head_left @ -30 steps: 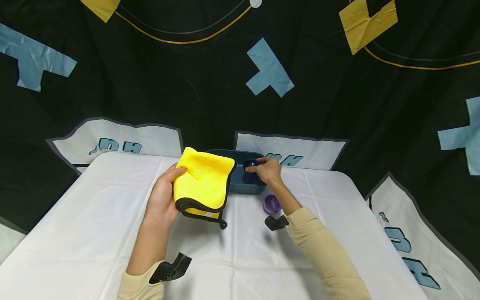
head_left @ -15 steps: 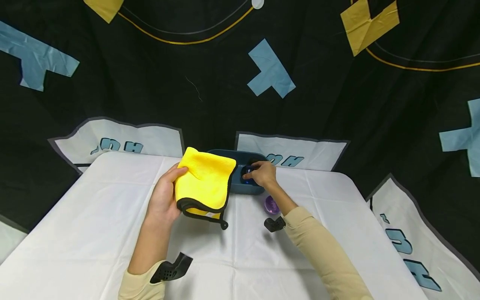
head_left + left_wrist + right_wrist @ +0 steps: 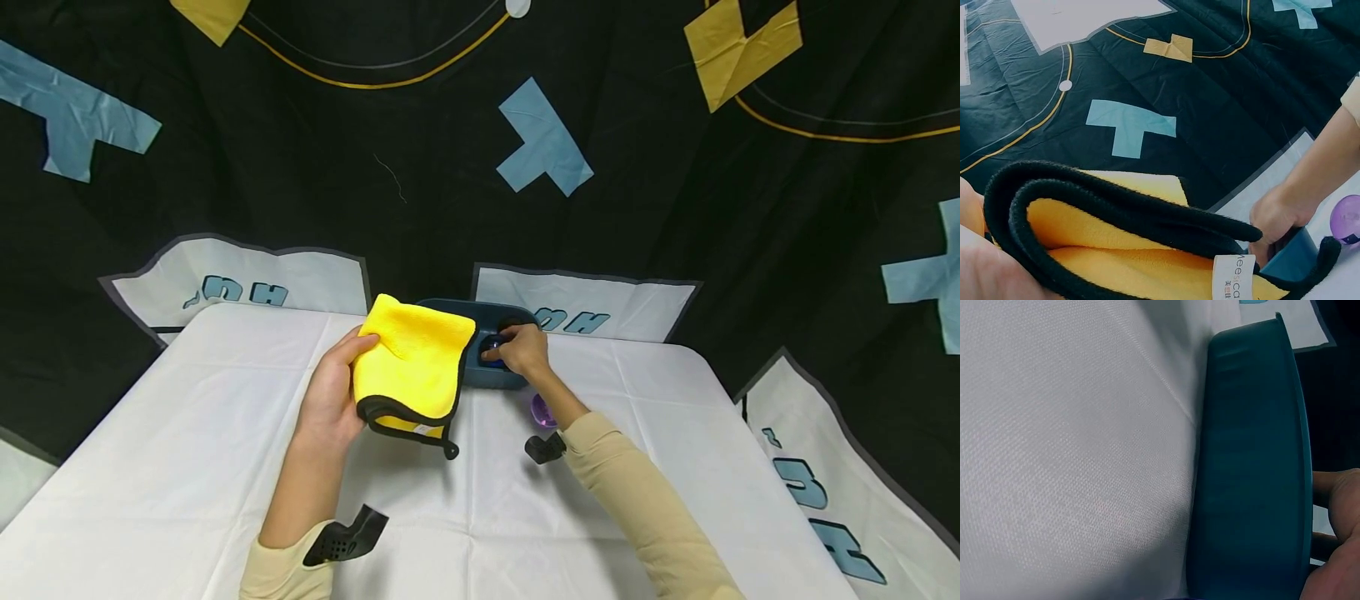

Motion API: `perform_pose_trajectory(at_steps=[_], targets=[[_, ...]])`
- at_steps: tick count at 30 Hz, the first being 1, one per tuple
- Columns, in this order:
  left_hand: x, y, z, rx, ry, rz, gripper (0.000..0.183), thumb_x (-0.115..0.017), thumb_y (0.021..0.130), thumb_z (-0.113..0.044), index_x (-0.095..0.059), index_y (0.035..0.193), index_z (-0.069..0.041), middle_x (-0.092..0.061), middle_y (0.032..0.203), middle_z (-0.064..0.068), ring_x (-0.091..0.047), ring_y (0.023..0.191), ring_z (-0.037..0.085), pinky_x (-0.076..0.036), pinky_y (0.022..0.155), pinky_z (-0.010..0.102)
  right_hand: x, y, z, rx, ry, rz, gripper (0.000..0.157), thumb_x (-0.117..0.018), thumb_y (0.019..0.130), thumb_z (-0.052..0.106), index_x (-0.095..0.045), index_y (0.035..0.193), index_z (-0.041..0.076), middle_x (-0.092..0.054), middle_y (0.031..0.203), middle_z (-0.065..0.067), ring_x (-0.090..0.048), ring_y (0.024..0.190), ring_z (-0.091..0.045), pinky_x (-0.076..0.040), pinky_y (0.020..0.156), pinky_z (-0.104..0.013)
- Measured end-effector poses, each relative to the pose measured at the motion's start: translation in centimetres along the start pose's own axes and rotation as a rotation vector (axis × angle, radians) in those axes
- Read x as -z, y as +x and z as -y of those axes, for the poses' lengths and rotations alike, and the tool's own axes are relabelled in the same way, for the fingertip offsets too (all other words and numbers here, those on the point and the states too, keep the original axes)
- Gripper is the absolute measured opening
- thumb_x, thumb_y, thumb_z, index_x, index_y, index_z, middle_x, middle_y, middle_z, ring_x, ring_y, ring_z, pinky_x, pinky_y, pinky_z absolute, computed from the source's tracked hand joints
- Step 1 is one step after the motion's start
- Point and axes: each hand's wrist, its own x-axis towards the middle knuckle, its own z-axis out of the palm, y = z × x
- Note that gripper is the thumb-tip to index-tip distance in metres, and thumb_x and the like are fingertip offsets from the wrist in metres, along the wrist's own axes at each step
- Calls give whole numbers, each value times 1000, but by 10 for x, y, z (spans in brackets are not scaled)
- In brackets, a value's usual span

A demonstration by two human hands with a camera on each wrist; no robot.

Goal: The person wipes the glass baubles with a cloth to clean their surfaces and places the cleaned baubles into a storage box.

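The right hand [image 3: 527,350] pinched a dark blue piece [image 3: 494,342] between thumb and fingers, down inside the tub [image 3: 483,380]; the left hand [image 3: 330,396] gripped the folded yellow cloth [image 3: 414,358] by its edge, thumb on top. Compared with a second earlier, the right hand and piece had come lower and slightly left, toward the tub's near wall, while the cloth had stayed put. The purple disc [image 3: 541,412], on the table [image 3: 420,525] just in front of the tub, was now more covered by the right forearm. Only the left wrist view showed the cloth's printed label [image 3: 1232,277] clearly; the right wrist view showed the tub's outer side, the blue piece hidden there.
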Motion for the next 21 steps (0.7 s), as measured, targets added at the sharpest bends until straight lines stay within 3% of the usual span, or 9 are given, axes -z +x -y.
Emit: perform_pose_trajectory(at_steps=[6, 11, 21], targets=[[-1, 0, 1, 4, 0, 19, 52, -45, 107, -24, -31, 156, -21, -39, 146, 0, -40, 135, 18, -41, 117, 30, 2, 0, 0, 3, -10, 29, 58, -90, 75, 23, -70, 125, 2, -71, 121, -17, -60, 118, -34, -53, 101, -45], [-1, -1, 2, 1, -4, 27, 51, -44, 107, -23, -31, 156, -21, -39, 145, 0, -40, 135, 18, -41, 116, 30, 11, -3, -1, 21, 1, 38, 54, -90, 76, 22, -71, 124, 3, -73, 112, -16, -65, 107, -32, -56, 94, -43], [0, 0, 1, -2, -2, 31, 53, -43, 108, -24, -29, 158, -21, -36, 149, 0, -38, 137, 18, -38, 119, 30, 57, -28, 4, 74, 94, 61, 52, -85, 79, 14, -69, 127, 5, -72, 112, -17, -66, 105, -32, -58, 85, -40]])
